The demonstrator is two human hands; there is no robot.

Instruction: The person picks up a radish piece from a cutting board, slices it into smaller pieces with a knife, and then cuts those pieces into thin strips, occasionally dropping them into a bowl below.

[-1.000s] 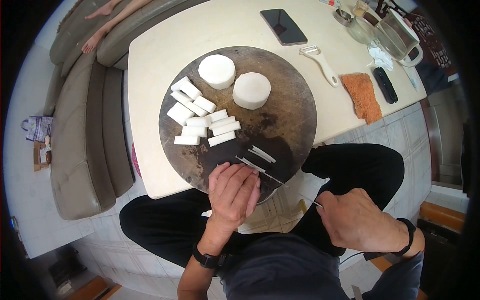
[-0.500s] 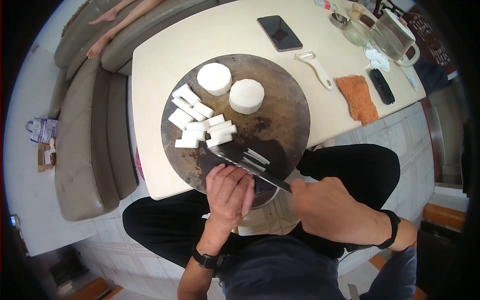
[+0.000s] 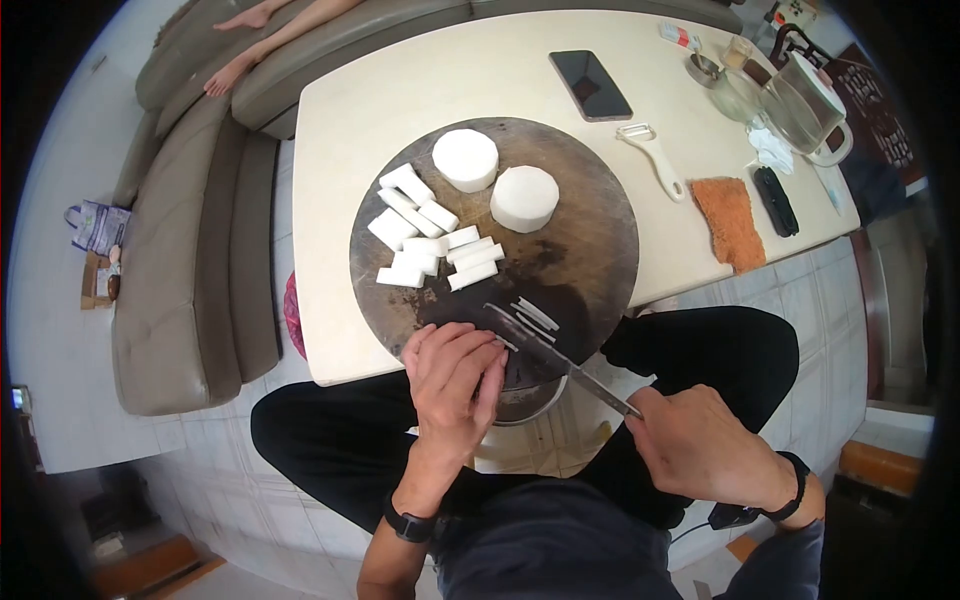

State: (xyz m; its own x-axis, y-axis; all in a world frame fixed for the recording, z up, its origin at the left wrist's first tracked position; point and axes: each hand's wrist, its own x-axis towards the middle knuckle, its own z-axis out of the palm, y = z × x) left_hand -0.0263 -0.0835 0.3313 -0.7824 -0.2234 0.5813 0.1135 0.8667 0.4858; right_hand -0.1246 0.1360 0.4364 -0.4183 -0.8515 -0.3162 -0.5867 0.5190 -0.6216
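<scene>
Left hand (image 3: 452,375) with fingers bent and pressed together over the near edge of a round, dark board (image 3: 600,240), tips near a mostly hidden white piece (image 3: 507,343); impossible to tell whether pinching it. Right hand (image 3: 705,445) closed around the handle end of a knife (image 3: 600,389), with blade angled over the board, near the left fingertips. Just beyond the blade, thin white strips (image 3: 538,314); farther across the board, thick white sticks (image 3: 415,225) and two white rounds (image 3: 525,200).
</scene>
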